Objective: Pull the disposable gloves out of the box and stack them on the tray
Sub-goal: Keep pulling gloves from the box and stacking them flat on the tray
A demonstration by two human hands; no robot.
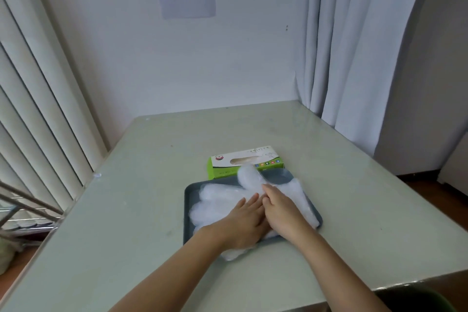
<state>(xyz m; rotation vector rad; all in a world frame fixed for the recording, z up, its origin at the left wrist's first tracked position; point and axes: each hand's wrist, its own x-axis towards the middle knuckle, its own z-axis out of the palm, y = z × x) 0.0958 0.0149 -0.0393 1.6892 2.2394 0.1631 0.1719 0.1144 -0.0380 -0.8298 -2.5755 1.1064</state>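
Over the tray (277, 177) the left hand (243, 220) lies flat, fingers straight, pressing the gloves (215, 200), while the right hand (281, 210) curls its fingers on the top glove (249, 177), which stretches lengthwise toward the box (245, 162) just behind the tray (nearer the right hand).

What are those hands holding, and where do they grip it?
The right hand appears to pinch the top glove at its raised edge; the left hand only presses flat on the glove pile.
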